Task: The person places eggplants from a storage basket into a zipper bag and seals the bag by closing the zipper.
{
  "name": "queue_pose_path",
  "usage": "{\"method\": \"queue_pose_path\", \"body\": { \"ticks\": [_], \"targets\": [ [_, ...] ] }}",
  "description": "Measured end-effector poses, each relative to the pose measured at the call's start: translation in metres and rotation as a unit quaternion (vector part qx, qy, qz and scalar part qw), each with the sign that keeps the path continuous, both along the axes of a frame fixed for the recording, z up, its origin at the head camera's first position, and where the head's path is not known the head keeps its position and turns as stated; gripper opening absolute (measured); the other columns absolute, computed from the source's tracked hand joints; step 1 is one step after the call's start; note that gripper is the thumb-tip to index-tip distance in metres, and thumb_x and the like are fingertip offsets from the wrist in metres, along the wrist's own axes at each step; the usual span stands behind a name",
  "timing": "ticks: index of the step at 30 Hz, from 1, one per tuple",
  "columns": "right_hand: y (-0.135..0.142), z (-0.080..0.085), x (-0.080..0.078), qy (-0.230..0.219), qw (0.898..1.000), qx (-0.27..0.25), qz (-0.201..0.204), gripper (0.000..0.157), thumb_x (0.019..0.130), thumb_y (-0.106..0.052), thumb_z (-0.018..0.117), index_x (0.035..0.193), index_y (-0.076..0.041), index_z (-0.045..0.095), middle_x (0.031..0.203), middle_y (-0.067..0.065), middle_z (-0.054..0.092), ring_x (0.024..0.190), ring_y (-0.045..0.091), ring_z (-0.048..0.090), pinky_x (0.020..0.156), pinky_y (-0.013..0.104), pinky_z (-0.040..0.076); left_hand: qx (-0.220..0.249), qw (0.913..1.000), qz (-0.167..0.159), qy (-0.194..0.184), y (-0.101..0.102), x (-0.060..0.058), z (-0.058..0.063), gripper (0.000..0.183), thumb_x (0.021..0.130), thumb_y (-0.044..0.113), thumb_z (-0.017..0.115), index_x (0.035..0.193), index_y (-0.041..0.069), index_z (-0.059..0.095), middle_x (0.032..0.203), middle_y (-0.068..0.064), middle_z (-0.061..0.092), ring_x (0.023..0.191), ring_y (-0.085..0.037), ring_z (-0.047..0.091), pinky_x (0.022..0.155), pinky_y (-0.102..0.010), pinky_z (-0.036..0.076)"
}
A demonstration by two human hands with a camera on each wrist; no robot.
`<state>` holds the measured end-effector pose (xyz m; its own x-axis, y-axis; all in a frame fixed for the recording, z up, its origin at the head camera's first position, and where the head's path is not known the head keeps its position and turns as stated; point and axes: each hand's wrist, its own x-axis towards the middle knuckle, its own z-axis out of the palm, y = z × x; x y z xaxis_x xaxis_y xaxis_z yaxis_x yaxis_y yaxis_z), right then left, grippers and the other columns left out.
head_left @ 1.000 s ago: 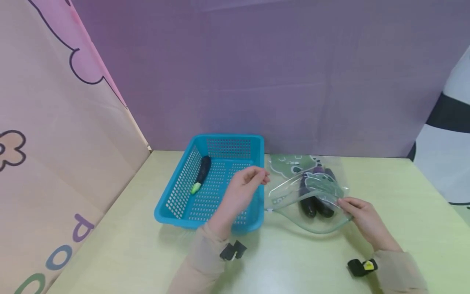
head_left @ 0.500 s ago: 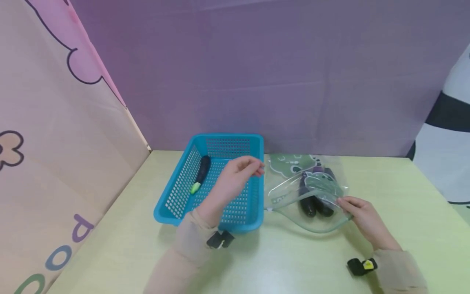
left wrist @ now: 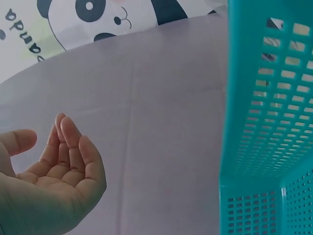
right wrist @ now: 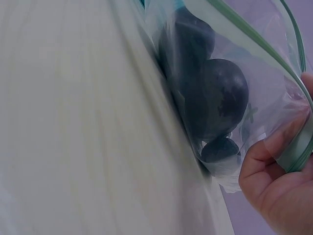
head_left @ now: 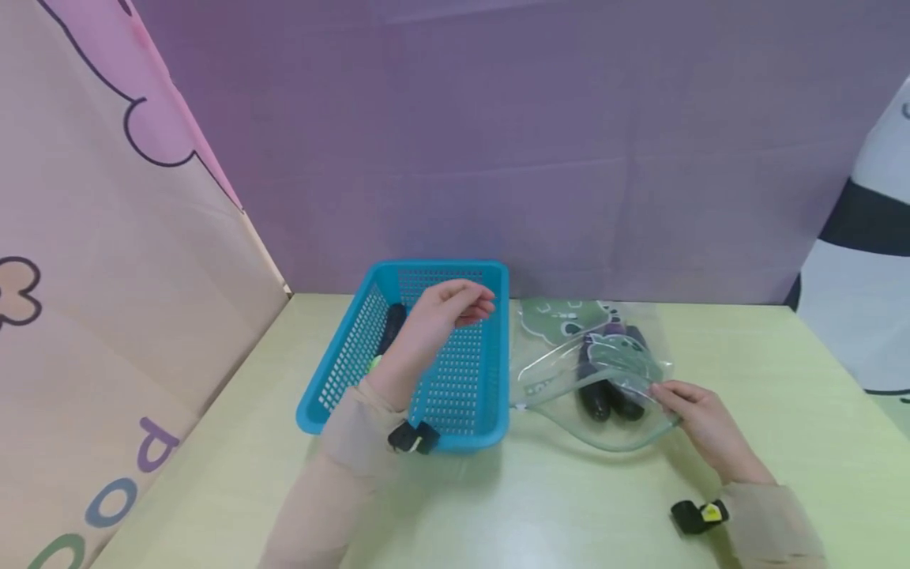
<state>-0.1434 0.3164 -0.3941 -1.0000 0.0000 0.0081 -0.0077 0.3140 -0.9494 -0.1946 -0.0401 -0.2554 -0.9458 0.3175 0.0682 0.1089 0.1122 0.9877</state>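
Over the blue basket (head_left: pixel 503 371) hovers my left hand (head_left: pixel 430 328), fingers loosely curled and nothing in them; the left wrist view shows its bare palm. Beneath the forearm, an eggplant (head_left: pixel 393 322) lies along the basket's left side, partly covered. To the right, a clear zip bag (head_left: pixel 562 320) with green dinosaur-like prints lies on the table, its green-edged mouth spread apart. My right hand (head_left: pixel 704 427) pinches the right end of that mouth. Dark eggplants (head_left: pixel 596 401) lie inside the bag; in the right wrist view their rounded ends (right wrist: pixel 220 98) show through the plastic.
The pale yellow table (head_left: pixel 554 506) runs back to a purple cloth (head_left: pixel 569 158). On the left stands a printed pink-and-white cloth wall (head_left: pixel 142 300). The bag lies directly beside the basket's right rim.
My left hand has moved left and away from the bag, back over the basket, now covering part of the eggplant there. My right hand and the bag have stayed put.
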Motion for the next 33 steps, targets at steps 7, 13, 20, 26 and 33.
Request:
{"method": "queue_pose_path", "body": {
  "ticks": [7,13,20,26,33],
  "targets": [
    [0.0,0.0,0.0,0.004,1.0,-0.001,-0.002,0.023,0.096,-0.017,0.05,0.084,-0.026,0.069,0.074,-0.018,0.055,0.074,-0.002,0.049,0.065,0.014,0.043,0.011,0.999,0.018,-0.04,-0.004,-0.021,-0.005,0.031,0.1,0.021,0.041,0.111,-0.001,0.06,0.101,-0.01,0.062,0.097,-0.023,0.058,0.093,-0.032,0.049],
    [-0.002,0.002,0.001,0.0,1.0,0.008,-0.005,0.021,0.096,-0.021,0.051,0.085,-0.024,0.069,0.074,-0.019,0.054,0.075,-0.002,0.049,0.066,0.015,0.044,-0.006,0.9982,0.022,-0.056,-0.01,-0.036,-0.013,0.033,0.1,0.023,0.039,0.115,0.001,0.058,0.11,-0.014,0.06,0.092,-0.014,0.058,0.097,-0.033,0.047],
    [-0.002,0.001,0.001,0.002,1.0,0.024,-0.008,0.02,0.095,-0.023,0.051,0.085,-0.023,0.069,0.075,-0.02,0.055,0.076,-0.003,0.049,0.067,0.015,0.044,-0.01,0.9971,0.024,-0.071,-0.015,-0.048,-0.023,0.033,0.1,0.025,0.039,0.116,0.002,0.057,0.114,-0.016,0.058,0.095,-0.014,0.058,0.099,-0.035,0.046],
    [-0.002,-0.001,0.002,0.0,1.0,0.001,-0.007,0.023,0.095,-0.019,0.051,0.083,-0.027,0.069,0.076,-0.02,0.057,0.076,-0.004,0.05,0.066,0.014,0.044,-0.021,0.9954,0.029,-0.088,-0.023,-0.056,-0.036,0.033,0.1,0.025,0.039,0.117,0.002,0.055,0.101,-0.004,0.058,0.095,-0.014,0.057,0.099,-0.034,0.046],
    [-0.002,-0.001,0.001,0.001,1.0,0.024,-0.013,0.021,0.096,-0.02,0.051,0.085,-0.021,0.068,0.075,-0.019,0.055,0.076,-0.002,0.049,0.067,0.015,0.043,-0.041,0.9888,0.067,-0.127,-0.032,-0.071,-0.05,0.032,0.1,0.026,0.04,0.118,0.004,0.055,0.102,-0.004,0.059,0.091,-0.012,0.057,0.095,-0.033,0.047]
  ]
}}
